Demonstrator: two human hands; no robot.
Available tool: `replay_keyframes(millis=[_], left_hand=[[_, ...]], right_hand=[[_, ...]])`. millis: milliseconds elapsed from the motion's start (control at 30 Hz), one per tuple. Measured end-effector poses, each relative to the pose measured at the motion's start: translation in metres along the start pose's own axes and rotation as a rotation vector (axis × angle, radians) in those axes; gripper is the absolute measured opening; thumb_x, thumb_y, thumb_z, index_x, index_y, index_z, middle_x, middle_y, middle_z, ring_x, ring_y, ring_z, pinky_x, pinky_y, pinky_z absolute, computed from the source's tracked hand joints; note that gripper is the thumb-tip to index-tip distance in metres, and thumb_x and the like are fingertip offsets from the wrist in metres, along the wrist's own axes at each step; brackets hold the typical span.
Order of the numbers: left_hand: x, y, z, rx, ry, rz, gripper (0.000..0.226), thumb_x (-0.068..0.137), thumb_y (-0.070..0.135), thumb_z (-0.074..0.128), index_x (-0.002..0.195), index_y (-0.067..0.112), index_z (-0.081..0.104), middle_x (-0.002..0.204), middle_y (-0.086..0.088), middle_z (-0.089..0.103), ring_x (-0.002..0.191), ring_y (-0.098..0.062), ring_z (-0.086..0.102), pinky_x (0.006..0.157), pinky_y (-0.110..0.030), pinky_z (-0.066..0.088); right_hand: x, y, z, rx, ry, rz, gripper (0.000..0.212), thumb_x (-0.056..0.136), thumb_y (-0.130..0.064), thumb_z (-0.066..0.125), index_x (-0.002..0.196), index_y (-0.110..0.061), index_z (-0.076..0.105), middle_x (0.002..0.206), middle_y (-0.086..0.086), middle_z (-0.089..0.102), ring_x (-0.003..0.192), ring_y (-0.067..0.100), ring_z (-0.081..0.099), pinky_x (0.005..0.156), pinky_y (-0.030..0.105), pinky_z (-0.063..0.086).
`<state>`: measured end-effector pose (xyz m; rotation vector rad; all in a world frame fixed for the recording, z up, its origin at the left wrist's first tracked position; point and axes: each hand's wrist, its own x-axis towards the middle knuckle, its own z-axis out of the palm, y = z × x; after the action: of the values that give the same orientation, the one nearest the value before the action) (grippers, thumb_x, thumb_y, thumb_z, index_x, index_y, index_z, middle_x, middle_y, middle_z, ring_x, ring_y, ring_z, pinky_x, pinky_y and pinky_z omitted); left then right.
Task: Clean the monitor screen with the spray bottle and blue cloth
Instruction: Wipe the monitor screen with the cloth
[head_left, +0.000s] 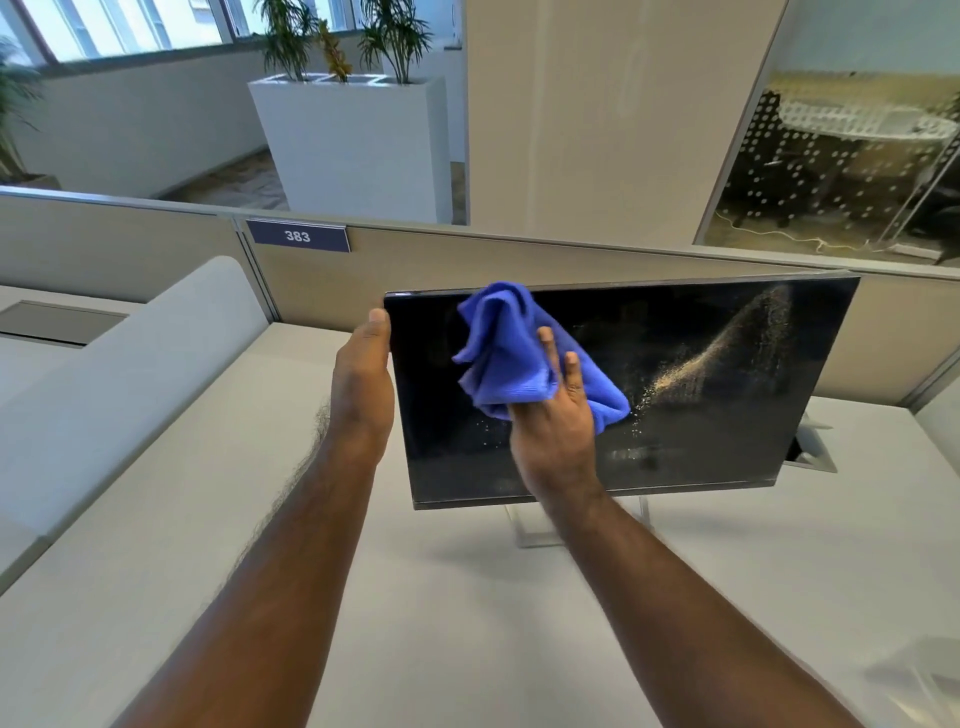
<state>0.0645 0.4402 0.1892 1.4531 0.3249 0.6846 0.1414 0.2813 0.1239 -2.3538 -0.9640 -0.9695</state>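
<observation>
A black monitor (717, 415) stands on a silver stand in the middle of the desk, its screen dark. A pale streak of spray or dust runs across its right half. My left hand (363, 374) grips the monitor's left edge, thumb at the upper corner. My right hand (558, 421) presses a crumpled blue cloth (511, 353) flat against the left half of the screen. The spray bottle is out of sight, unless it is the blurred clear shape at the bottom right.
The white desk (441, 597) spreads below the monitor. A beige partition (467, 265) with a "383" label (297, 236) runs behind it. A cable cut-out (810, 452) sits behind the monitor's right corner. A blurred clear object (919, 686) lies at the bottom right.
</observation>
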Motion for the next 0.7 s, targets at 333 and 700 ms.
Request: replay_keyframes(millis=[333, 700], left_hand=[[-0.01, 0.001, 0.015, 0.468, 0.091, 0.149, 0.063, 0.097, 0.05, 0.027, 0.155, 0.026, 0.027, 0.164, 0.014, 0.016, 0.148, -0.002, 0.018, 0.119, -0.019, 0.015], [-0.005, -0.001, 0.033, 0.976, 0.0, 0.255, 0.068, 0.096, 0.046, 0.015, 0.158, 0.017, 0.016, 0.167, 0.001, -0.002, 0.152, -0.017, -0.01, 0.113, -0.035, -0.02]], right_hand=[[0.014, 0.061, -0.027, 0.123, 0.093, 0.346, 0.037, 0.077, -0.001, 0.052, 0.111, 0.003, 0.068, 0.109, 0.025, 0.066, 0.105, 0.043, 0.058, 0.099, 0.049, 0.044], [0.006, -0.009, -0.001, 0.045, -0.002, -0.052, 0.049, 0.097, -0.021, 0.044, 0.144, -0.009, 0.046, 0.153, 0.011, 0.037, 0.143, 0.033, 0.029, 0.113, 0.056, 0.031]])
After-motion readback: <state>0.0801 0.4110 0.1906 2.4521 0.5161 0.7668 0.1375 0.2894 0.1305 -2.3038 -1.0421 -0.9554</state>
